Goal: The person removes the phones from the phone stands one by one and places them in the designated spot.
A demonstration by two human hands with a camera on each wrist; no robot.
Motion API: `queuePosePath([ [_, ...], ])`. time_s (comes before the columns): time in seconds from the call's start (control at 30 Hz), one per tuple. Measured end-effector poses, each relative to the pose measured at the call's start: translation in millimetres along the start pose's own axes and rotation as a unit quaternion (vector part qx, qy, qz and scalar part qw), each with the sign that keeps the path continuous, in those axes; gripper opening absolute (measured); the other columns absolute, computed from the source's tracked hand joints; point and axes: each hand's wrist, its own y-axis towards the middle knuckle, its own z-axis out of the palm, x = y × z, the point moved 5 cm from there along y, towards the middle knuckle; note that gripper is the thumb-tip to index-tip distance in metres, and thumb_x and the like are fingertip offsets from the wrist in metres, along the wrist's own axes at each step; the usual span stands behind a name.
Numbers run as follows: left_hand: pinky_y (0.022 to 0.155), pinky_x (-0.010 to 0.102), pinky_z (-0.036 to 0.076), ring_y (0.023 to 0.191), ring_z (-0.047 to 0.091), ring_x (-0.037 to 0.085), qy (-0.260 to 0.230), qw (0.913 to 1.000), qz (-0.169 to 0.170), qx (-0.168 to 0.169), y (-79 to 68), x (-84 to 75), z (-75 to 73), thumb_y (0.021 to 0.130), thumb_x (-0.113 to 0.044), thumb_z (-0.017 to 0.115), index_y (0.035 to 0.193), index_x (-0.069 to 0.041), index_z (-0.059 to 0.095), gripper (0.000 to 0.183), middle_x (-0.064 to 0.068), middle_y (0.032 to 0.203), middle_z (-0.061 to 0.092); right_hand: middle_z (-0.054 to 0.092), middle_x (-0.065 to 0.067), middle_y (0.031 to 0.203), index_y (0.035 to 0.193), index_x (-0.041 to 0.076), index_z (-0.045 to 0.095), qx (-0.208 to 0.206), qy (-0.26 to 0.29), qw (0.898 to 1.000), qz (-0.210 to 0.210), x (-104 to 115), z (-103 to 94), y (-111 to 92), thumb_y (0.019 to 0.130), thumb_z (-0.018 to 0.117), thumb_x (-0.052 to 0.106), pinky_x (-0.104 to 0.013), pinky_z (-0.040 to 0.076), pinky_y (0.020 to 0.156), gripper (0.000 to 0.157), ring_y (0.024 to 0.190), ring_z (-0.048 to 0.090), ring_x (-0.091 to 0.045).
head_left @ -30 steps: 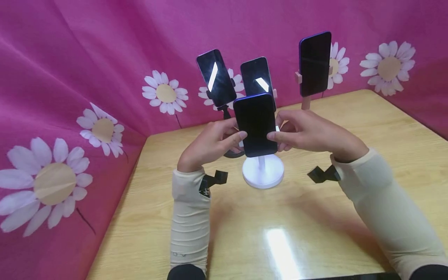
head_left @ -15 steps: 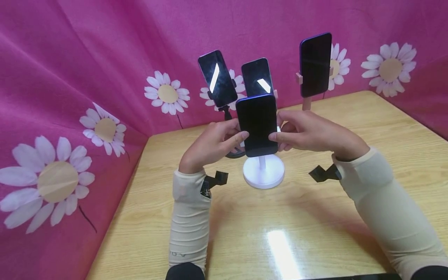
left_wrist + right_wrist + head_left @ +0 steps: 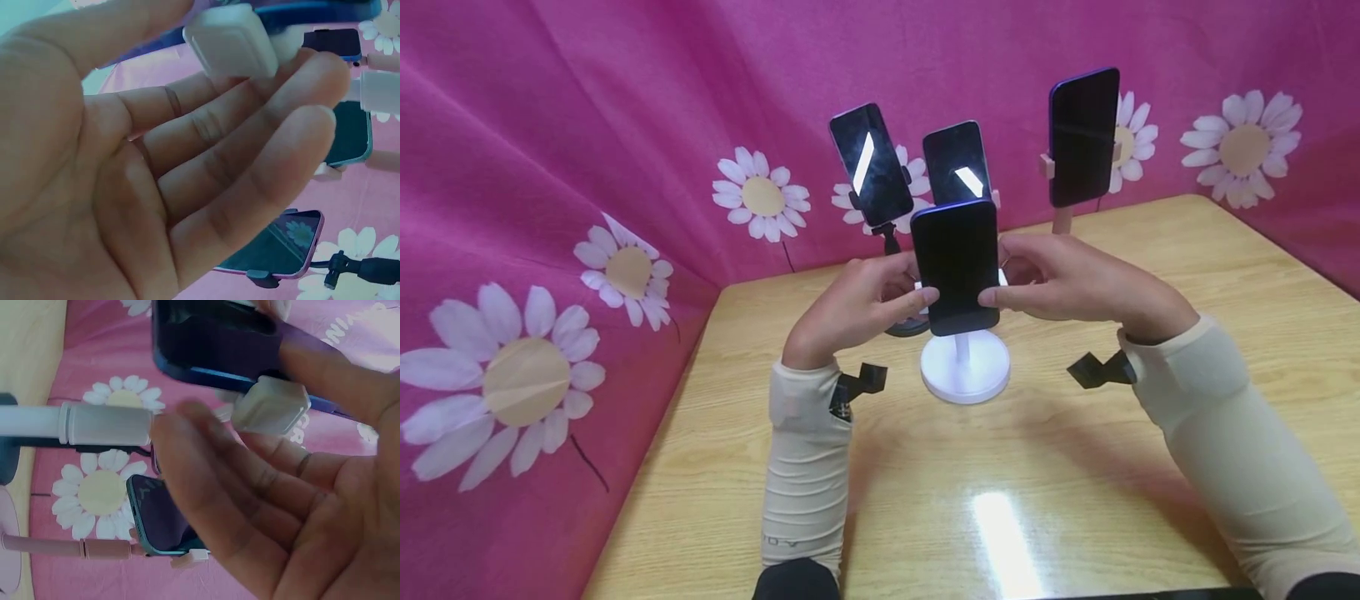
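A dark phone [image 3: 955, 267] with a blue edge stands upright in a white phone stand [image 3: 966, 368] at the middle of the table. From its left side my left hand [image 3: 861, 304] holds it, thumb on the front edge of the screen and fingers behind. My right hand [image 3: 1067, 275] does the same on the opposite side. In the left wrist view a white clamp pad [image 3: 231, 40] sits between thumb and bent fingers. The other white clamp pad [image 3: 272, 406] shows by my right fingers in the right wrist view. The phone's back is mostly hidden.
Behind stand more phones in holders: a tilted phone [image 3: 871, 162] on a black stand at left, a partly covered phone [image 3: 955, 162] in the middle, and a phone [image 3: 1084, 137] on a pink stand at right. A pink daisy curtain [image 3: 670, 125] encloses the wooden table [image 3: 925, 483].
Both hands stay at the phone's sides. Fingertips that showed below my right thumb are now out of sight. The whole head view has shifted slightly.
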Motion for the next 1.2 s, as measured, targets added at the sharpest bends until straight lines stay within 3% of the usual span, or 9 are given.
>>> queuePosePath([
  [0.1, 0.075, 0.028, 0.054, 0.087, 0.065, 0.012, 0.014, 0.9999, -0.004, -0.002, -1.3, 1.5, -2.3, 0.087, -0.029, 0.072, 0.112, -0.014, 0.064, 0.031, -0.003, 0.097, 0.068, 0.064, 0.001, 0.119, 0.137, 0.023, 0.050, -0.034, 0.008, 0.999, -0.035, 1.5, 0.6, 3.4, 0.082, 0.078, 0.025, -0.048, 0.051, 0.089, 0.061, 0.107, 0.061, -0.021],
  [0.2, 0.077, 0.029, 0.053, 0.085, 0.063, 0.011, 0.024, 0.9996, -0.006, -0.009, -2.6, 2.2, -4.9, 0.083, -0.028, 0.077, 0.105, -0.014, 0.064, 0.029, -0.004, 0.093, 0.067, 0.057, 0.001, 0.132, 0.141, 0.023, 0.048, -0.071, 0.050, 0.993, -0.083, 4.3, 5.8, 10.0, 0.080, 0.080, 0.019, -0.054, 0.043, 0.099, 0.069, 0.119, 0.054, -0.023],
  [0.3, 0.077, 0.028, 0.053, 0.083, 0.063, 0.011, 0.029, 0.9994, -0.005, -0.015, -3.1, 2.0, -5.6, 0.081, -0.026, 0.079, 0.101, -0.013, 0.064, 0.028, -0.004, 0.090, 0.067, 0.056, 0.001, 0.133, 0.139, 0.020, 0.050, -0.106, 0.086, 0.984, -0.114, 5.6, 15.1, 16.3, 0.080, 0.079, 0.016, -0.056, 0.038, 0.102, 0.066, 0.121, 0.052, -0.022],
  [0.6, 0.069, 0.026, 0.054, 0.075, 0.063, 0.010, 0.048, 0.9980, 0.022, -0.034, -1.2, -2.5, -2.5, 0.078, -0.026, 0.082, 0.094, -0.013, 0.065, 0.027, -0.005, 0.081, 0.066, 0.064, -0.005, 0.114, 0.127, 0.015, 0.058, -0.189, 0.189, 0.961, -0.068, -2.2, 35.8, 25.0, 0.085, 0.075, 0.026, -0.041, 0.054, 0.082, 0.047, 0.102, 0.061, -0.023],
  [0.77, 0.064, 0.027, 0.054, 0.071, 0.064, 0.010, 0.046, 0.9985, 0.015, -0.026, -1.3, -2.3, -3.1, 0.078, -0.028, 0.082, 0.088, -0.014, 0.066, 0.024, -0.006, 0.077, 0.066, 0.066, -0.008, 0.109, 0.121, 0.008, 0.061, -0.219, 0.212, 0.949, -0.080, -4.3, 37.6, 28.4, 0.085, 0.074, 0.025, -0.037, 0.056, 0.077, 0.042, 0.098, 0.062, -0.025],
  [0.9, 0.064, 0.028, 0.054, 0.072, 0.063, 0.010, 0.053, 0.9985, 0.008, -0.015, -1.1, -1.6, -3.7, 0.079, -0.031, 0.081, 0.089, -0.014, 0.067, 0.023, -0.006, 0.077, 0.066, 0.067, -0.008, 0.107, 0.120, 0.006, 0.062, -0.228, 0.210, 0.946, -0.099, -3.8, 37.6, 29.7, 0.085, 0.075, 0.024, -0.035, 0.056, 0.077, 0.041, 0.096, 0.063, -0.024],
  [1.13, 0.065, 0.030, 0.053, 0.074, 0.061, 0.013, 0.036, 0.9986, 0.038, 0.004, 1.9, 2.0, -0.7, 0.082, -0.031, 0.078, 0.116, -0.019, 0.066, 0.038, -0.006, 0.079, 0.064, 0.066, -0.007, 0.110, 0.122, 0.008, 0.061, -0.219, 0.218, 0.945, -0.108, -2.8, 38.6, 29.1, 0.086, 0.073, 0.021, -0.037, 0.056, 0.077, 0.040, 0.098, 0.063, -0.025],
  [1.2, 0.065, 0.030, 0.053, 0.073, 0.060, 0.013, 0.035, 0.9986, 0.039, 0.006, 2.2, 3.4, -0.2, 0.082, -0.031, 0.078, 0.116, -0.018, 0.066, 0.038, -0.005, 0.077, 0.064, 0.066, -0.008, 0.110, 0.122, 0.008, 0.060, -0.217, 0.218, 0.945, -0.107, -2.6, 38.8, 28.5, 0.086, 0.073, 0.021, -0.037, 0.056, 0.077, 0.040, 0.098, 0.063, -0.025],
])
